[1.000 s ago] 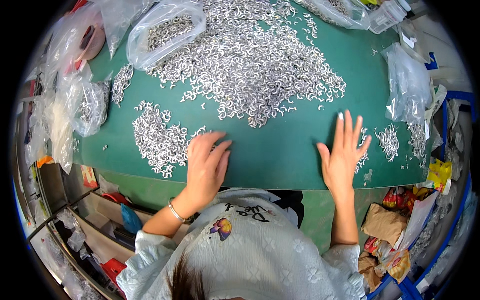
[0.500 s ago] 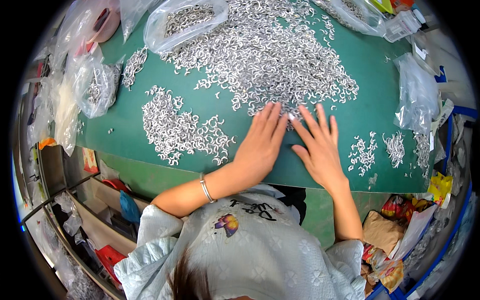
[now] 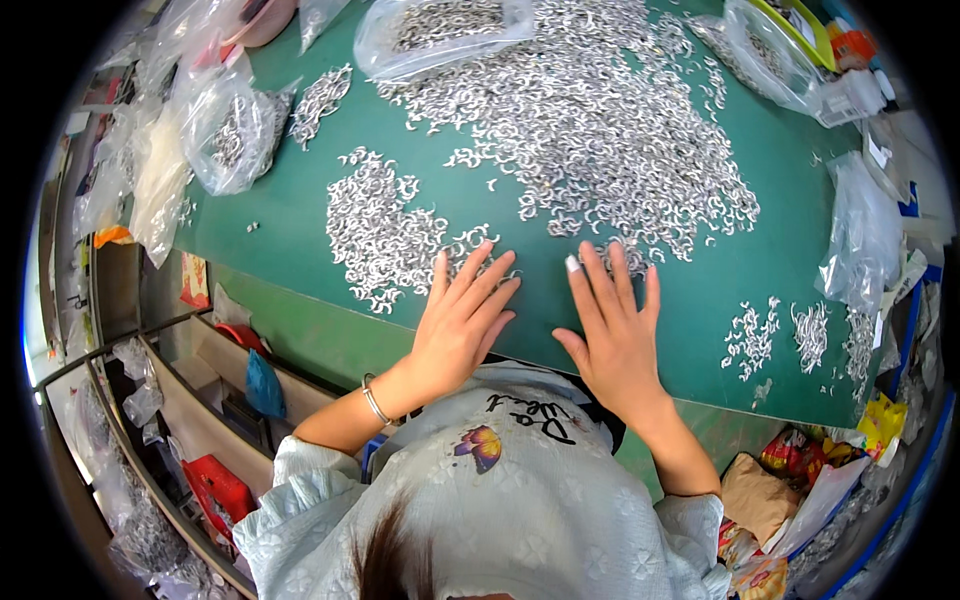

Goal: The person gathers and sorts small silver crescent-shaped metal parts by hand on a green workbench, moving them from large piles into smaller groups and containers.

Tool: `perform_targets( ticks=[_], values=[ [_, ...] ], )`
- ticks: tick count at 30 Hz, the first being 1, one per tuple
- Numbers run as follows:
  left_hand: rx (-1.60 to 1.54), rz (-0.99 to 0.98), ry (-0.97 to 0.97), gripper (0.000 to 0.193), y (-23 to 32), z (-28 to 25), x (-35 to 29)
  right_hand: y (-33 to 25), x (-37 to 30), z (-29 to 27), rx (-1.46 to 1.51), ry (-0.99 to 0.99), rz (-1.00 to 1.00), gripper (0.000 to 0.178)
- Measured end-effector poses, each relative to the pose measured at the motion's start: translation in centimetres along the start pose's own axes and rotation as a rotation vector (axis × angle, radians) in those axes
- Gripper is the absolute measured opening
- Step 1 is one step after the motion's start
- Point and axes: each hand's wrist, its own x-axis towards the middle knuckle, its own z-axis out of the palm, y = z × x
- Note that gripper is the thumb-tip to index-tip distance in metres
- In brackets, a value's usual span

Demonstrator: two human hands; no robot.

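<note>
Small silvery crescent-shaped metal pieces lie in heaps on a green tabletop [image 3: 300,250]. My left hand [image 3: 465,315] rests with fingers spread at the near right edge of the smaller left pile [image 3: 375,230], its fingertips touching pieces there. To the right, my right hand [image 3: 615,325] lies flat with fingers apart, fingertips on the near edge of the large heap [image 3: 600,130]. One of its fingertips wears a white covering. Some pieces are hidden under the fingers of both hands.
A clear bag of pieces [image 3: 440,60] sits at the far side, another bag [image 3: 235,135] at the left. Three small piles, one a loose cluster [image 3: 752,338], lie at the near right, below an empty-looking plastic bag [image 3: 862,235]. Shelving [image 3: 200,385] stands left of the table.
My left hand has moved left from the large heap to the smaller pile. My right hand has drawn slightly nearer. The whole view has shifted and turned a little.
</note>
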Motion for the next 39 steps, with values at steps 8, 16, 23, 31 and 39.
perform_targets(
  ticks=[8, 16, 23, 31, 39],
  values=[
    [0.082, 0.001, 0.144, 0.032, -3.9, -0.7, -0.1, -1.5, 1.1, 0.7, -0.003, -0.098, -0.034, 0.061],
    [0.261, -0.01, 0.242, 0.026, -7.1, -2.0, 1.2, -1.2, 1.1, 0.4, -0.083, -0.058, 0.046, 0.061],
    [0.13, -0.033, 0.342, 0.026, -7.0, -2.8, 0.4, -3.5, 4.9, 1.5, 0.044, -0.049, -0.129, 0.061],
    [0.166, -0.414, 0.36, 0.088, -6.1, -3.5, -4.9, -4.4, 5.4, 3.8, 0.039, -0.176, -0.124, 0.071],
    [0.2, -0.351, 0.295, 0.108, -9.1, -3.8, -2.9, -7.5, 7.8, 7.2, -0.008, -0.078, -0.178, 0.081]
  ],
)
